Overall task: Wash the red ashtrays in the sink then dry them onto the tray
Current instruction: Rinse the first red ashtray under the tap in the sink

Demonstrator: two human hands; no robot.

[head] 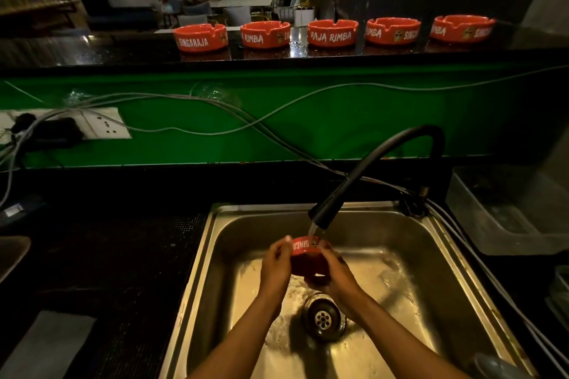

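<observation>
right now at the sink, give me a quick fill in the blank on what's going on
1. Both hands, left hand and right hand, hold one red ashtray under the ____.
2. On the counter behind stand ____ more ashtrays in a row.
3. Water falls from the spout onto the held ashtray above the steel ____.
4. The drain lies ____ the hands.

Missing words: faucet; five; sink; below

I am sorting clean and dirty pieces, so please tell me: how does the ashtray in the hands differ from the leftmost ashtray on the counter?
The held ashtray is gripped by the left hand and right hand over the sink, tilted under running water. The leftmost ashtray stands upright and untouched on the upper counter. Both are red with white lettering.
</observation>
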